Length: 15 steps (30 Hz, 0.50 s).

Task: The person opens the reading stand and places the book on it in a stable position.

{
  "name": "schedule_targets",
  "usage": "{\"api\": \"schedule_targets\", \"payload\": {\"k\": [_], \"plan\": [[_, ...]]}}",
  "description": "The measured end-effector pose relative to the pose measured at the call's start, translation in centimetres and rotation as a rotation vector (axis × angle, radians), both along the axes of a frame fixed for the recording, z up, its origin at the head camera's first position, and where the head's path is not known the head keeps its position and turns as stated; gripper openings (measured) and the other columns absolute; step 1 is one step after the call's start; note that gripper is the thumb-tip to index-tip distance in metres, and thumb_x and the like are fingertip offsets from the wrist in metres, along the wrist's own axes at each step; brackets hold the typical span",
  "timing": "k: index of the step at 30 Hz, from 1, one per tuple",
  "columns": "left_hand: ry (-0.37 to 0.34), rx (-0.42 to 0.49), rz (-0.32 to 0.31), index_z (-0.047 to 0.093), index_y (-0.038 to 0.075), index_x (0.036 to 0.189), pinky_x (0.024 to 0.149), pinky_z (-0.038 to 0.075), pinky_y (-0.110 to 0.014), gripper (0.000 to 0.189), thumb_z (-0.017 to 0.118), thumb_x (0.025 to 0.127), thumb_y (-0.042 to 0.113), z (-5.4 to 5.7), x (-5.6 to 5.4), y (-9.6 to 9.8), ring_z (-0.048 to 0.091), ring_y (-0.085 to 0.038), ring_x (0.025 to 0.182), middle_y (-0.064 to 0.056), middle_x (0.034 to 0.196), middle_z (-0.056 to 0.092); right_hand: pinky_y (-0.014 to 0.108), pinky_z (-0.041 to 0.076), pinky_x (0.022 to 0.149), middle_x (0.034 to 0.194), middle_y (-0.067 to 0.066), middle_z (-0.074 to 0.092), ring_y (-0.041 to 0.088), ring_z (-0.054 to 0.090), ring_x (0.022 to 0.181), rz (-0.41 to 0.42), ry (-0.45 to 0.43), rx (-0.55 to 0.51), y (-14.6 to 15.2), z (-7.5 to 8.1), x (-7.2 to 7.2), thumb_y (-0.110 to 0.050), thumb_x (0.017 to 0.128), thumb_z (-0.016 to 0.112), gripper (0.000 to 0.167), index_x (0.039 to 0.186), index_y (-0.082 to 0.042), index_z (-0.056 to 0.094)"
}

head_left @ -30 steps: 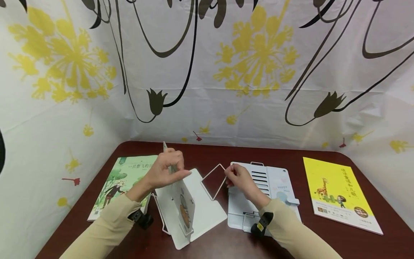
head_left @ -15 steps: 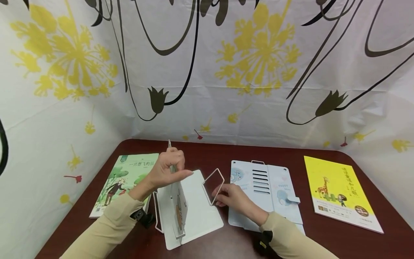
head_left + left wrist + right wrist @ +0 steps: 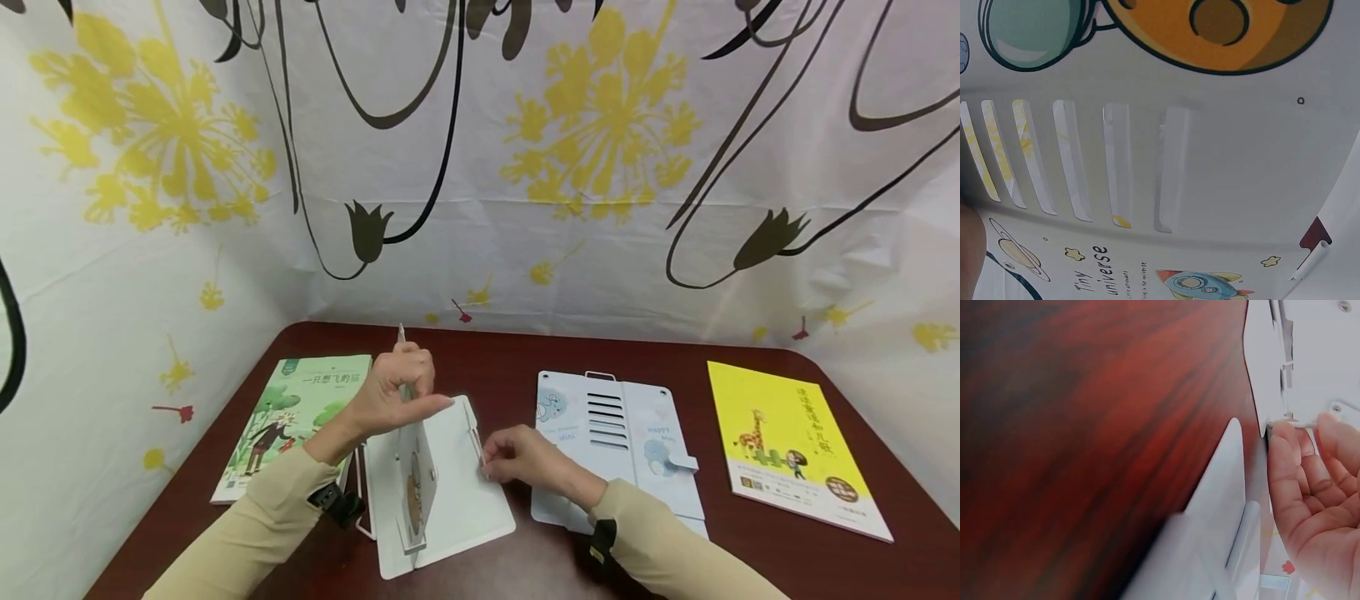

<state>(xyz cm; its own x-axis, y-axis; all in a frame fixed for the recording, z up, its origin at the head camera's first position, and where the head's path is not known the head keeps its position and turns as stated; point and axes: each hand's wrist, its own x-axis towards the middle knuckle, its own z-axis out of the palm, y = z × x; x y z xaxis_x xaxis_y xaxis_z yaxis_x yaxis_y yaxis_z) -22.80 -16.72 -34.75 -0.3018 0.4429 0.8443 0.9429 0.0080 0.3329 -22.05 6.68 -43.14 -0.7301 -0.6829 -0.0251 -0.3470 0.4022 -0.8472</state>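
A white folding book stand (image 3: pixel 465 487) stands half folded on the table, its back panel on the tabletop and a slotted panel (image 3: pixel 1241 162) raised. That panel carries an orange cartoon face, a rocket and "Tiny universe" lettering. My left hand (image 3: pixel 393 392) grips the raised panel's upper edge, with the thumb pointing right. In the right wrist view, the thumb and fingers of my right hand (image 3: pixel 1316 481) pinch the end of a white wire leg (image 3: pixel 1300 424). This leg is at the stand's right side. Another wire leg (image 3: pixel 360 492) sticks out on the left.
A green picture book (image 3: pixel 292 417) lies to the left, partly behind my left arm. Right of the stand lies a second, pale blue book stand (image 3: pixel 611 425), flat and unfolded. Farther right is a yellow book (image 3: pixel 780 442). A patterned cloth (image 3: pixel 480 167) hangs behind the dark red table (image 3: pixel 502 358).
My right hand has moved left and down with the wire leg, swinging it from standing out on the right to in against the stand's back. The raised panel has turned slightly; my left hand keeps its grip.
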Motion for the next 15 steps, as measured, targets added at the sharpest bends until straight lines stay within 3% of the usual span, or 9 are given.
{"api": "schedule_targets", "payload": {"k": [8,15], "plan": [[-0.022,-0.025,-0.013,0.041,0.017,0.053,0.072,0.022,-0.032,0.046,0.063,0.090,0.031,0.1,0.0,0.5,0.040,-0.005,0.057,0.006,0.054,0.042,0.019,0.048,0.058,0.071,0.000,0.063,0.005,0.054,0.062,0.028,-0.109,-0.013,-0.1,-0.6,-0.1,-0.003,0.083,0.069,0.004,0.082,0.000,0.067],[0.003,-0.061,-0.091,0.041,0.017,0.055,0.069,0.025,-0.032,0.043,0.062,0.091,0.026,0.3,0.0,1.4,0.040,-0.008,0.054,0.007,0.053,0.041,0.019,0.048,0.055,0.064,0.001,0.062,0.004,0.053,0.057,0.050,-0.129,-0.040,-0.3,-0.8,0.3,-0.001,0.080,0.070,0.004,0.080,0.001,0.067]]}}
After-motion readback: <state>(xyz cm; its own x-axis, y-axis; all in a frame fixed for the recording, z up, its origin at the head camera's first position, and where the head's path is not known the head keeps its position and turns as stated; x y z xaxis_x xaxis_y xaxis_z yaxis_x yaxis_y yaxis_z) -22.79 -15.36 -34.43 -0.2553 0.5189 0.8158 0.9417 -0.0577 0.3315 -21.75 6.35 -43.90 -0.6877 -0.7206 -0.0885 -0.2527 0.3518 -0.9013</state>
